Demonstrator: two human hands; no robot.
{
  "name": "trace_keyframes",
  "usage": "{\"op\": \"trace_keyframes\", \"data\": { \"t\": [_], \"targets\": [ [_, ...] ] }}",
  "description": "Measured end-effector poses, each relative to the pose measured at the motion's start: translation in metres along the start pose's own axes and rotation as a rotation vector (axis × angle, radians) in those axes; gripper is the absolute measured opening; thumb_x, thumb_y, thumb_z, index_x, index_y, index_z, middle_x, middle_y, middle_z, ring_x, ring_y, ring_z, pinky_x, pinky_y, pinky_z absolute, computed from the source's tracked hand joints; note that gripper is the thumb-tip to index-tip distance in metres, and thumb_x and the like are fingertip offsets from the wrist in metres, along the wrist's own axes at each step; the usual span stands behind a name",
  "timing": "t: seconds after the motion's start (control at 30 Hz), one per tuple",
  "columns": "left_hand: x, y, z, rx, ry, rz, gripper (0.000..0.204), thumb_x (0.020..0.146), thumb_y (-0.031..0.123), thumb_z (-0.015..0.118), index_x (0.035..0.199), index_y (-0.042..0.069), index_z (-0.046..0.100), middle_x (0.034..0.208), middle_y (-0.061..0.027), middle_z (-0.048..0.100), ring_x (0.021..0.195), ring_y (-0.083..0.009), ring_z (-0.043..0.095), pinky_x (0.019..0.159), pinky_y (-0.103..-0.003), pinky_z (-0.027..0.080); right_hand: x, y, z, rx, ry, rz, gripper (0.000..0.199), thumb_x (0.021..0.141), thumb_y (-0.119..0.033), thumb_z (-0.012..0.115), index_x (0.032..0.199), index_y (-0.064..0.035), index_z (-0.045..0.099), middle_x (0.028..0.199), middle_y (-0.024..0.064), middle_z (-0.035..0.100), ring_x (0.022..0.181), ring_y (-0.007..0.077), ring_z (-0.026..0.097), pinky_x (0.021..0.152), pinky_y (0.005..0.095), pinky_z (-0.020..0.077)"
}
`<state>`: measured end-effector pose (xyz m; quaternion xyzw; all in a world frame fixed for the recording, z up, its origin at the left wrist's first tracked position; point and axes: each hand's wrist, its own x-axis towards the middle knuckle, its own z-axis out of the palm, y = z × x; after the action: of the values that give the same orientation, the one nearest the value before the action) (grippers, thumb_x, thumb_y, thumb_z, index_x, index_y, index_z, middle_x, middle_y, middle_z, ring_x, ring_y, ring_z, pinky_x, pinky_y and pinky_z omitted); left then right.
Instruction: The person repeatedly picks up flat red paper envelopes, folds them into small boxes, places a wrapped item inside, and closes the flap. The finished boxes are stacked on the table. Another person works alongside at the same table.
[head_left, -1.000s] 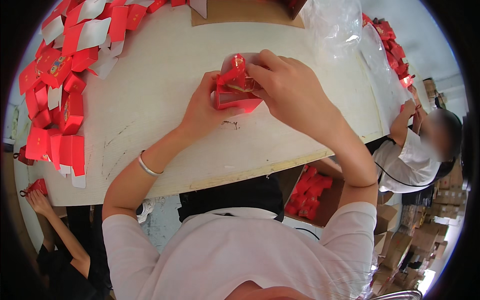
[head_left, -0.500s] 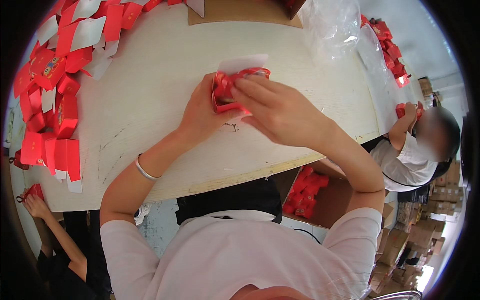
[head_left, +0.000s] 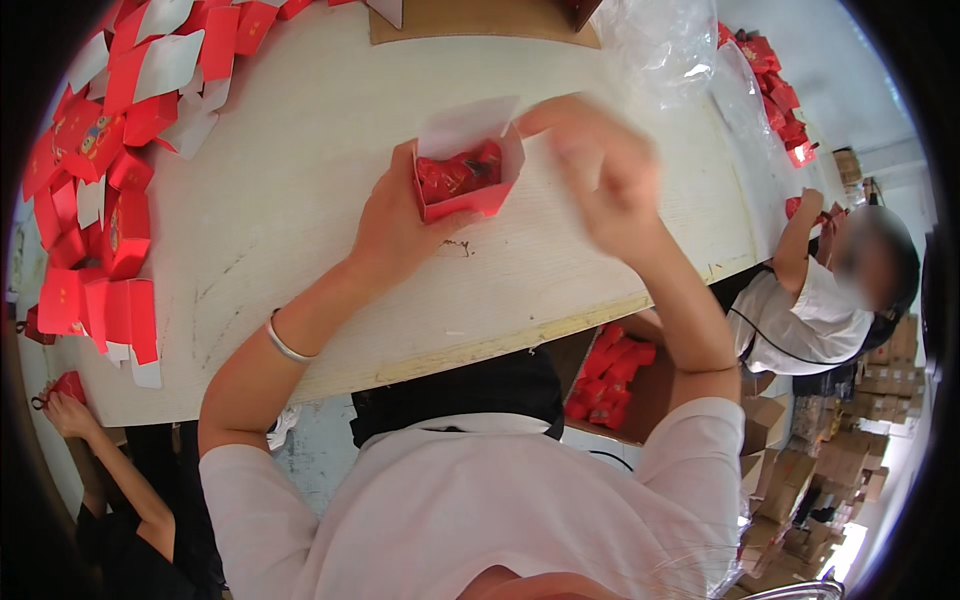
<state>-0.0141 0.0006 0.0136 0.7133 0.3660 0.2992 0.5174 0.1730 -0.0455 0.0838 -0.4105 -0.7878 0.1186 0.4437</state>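
My left hand (head_left: 388,225) is wrapped round the left side of a small red cardboard box (head_left: 488,203). Its mouth faces up, with a white-lined flap (head_left: 465,122) raised at the far side. Inside lies a shiny red wrapped packet (head_left: 445,180) with a dark spot. To the right of the box, my right hand (head_left: 608,170) is smeared by motion. One finger of it reaches toward the box's upper right edge; whether it touches cannot be made out.
Many red boxes (head_left: 125,235) are heaped on the table's left. A cardboard carton (head_left: 480,25) and clear plastic (head_left: 660,60) lie at the far side. Below the table edge, another carton (head_left: 645,405) holds red pieces. People work at left (head_left: 140,500) and right (head_left: 800,320).
My right hand has come out of the box's mouth and moved to the right. The packet now shows in the box, which my left hand has shifted slightly left.
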Motion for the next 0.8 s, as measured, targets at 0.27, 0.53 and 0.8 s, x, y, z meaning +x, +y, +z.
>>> {"op": "trace_keyframes", "data": {
  "t": [0.27, 0.53, 0.8],
  "targets": [
    [0.003, -0.018, 0.011, -0.252, -0.034, 0.257, 0.07, 0.081, 0.022, 0.067, 0.132, 0.007, 0.021, 0.129, -0.0117, 0.041, 0.118, -0.0209, 0.044, 0.092, -0.034, 0.043, -0.03, 0.046, 0.069, 1.167, 0.324, 0.799, 0.031, 0.094, -0.014, 0.042, 0.123, -0.0009, 0.043, 0.108, 0.0061, 0.055, 0.102, 0.0149, 0.051, 0.09, 0.0282, 0.0405],
    [0.013, -0.009, -0.004, -0.713, -0.089, -0.008, 0.028, 0.089, 0.006, 0.043, 0.117, 0.009, 0.038, 0.124, -0.0061, 0.042, 0.108, -0.0157, 0.048, 0.087, -0.03, 0.044, -0.018, 0.052, 0.065, 1.179, 0.236, 0.589, 0.027, 0.084, 0.001, 0.043, 0.107, 0.0007, 0.058, 0.11, 0.0093, 0.056, 0.1, 0.0169, 0.053, 0.086, 0.0287, 0.0436],
    [0.015, -0.005, -0.001, -0.759, 0.048, 0.012, 0.018, 0.076, -0.006, 0.039, 0.07, 0.011, 0.042, 0.108, -0.0059, 0.051, 0.098, -0.0157, 0.049, 0.082, -0.028, 0.044, -0.025, 0.05, 0.037, 0.721, 0.011, 0.313, 0.023, 0.083, -0.006, 0.05, 0.099, 0.0006, 0.065, 0.118, 0.0135, 0.052, 0.107, 0.0232, 0.05, 0.089, 0.031, 0.0414]
  ]
}}
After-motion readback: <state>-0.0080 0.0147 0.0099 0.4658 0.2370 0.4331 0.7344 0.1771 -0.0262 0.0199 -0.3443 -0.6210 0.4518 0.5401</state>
